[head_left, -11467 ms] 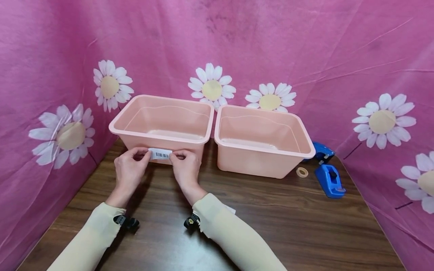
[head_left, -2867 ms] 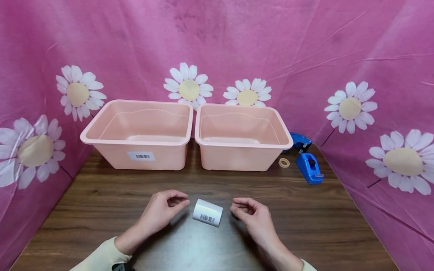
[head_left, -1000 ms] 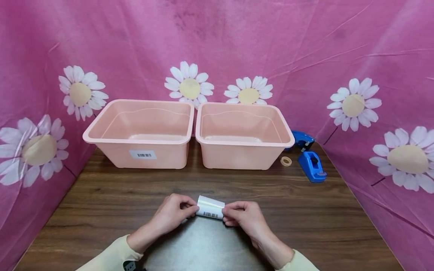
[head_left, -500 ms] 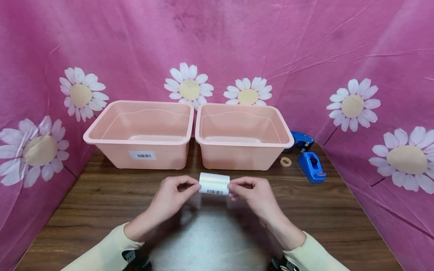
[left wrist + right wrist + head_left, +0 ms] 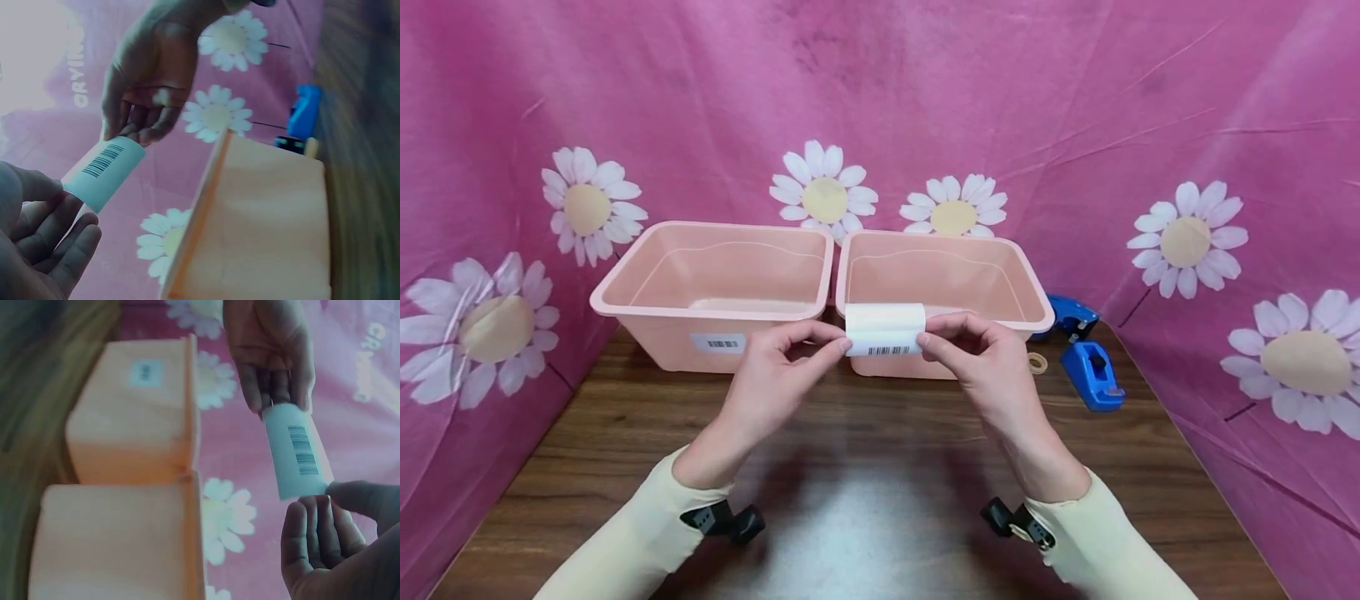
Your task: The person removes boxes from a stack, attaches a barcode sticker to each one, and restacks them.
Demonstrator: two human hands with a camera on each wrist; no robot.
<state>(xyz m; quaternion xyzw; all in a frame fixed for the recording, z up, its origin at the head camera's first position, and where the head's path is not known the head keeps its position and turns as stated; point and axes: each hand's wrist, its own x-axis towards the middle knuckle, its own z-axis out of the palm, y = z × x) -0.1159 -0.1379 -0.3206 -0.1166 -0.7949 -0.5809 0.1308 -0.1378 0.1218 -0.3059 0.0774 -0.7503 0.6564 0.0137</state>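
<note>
Both hands hold up a white barcode label (image 5: 886, 327), curved along its length, with the barcode facing me. My left hand (image 5: 775, 379) pinches its left end between thumb and fingers. At the other end my right hand (image 5: 996, 379) pinches it the same way. In the head view the label overlaps the front rim of the right pink bin (image 5: 1000, 271). The left wrist view shows the label (image 5: 105, 172) raised off the table, beside the bin's plain front wall (image 5: 269, 219). A flat barcode label (image 5: 718, 342) is stuck on the front of the left pink bin (image 5: 655, 333).
A blue tape dispenser (image 5: 1092, 377) stands at the right on the wooden table (image 5: 865, 517). Near it lie a tan tape roll (image 5: 1037, 362) and a blue stapler-like tool (image 5: 1072, 317), partly behind the right bin. A pink daisy cloth (image 5: 880, 92) hangs around the table.
Earlier the hands put a label to the left bin; it now stays there. The second label lay on the table, was pinched at both ends, then lifted and carried forward toward the right bin.
</note>
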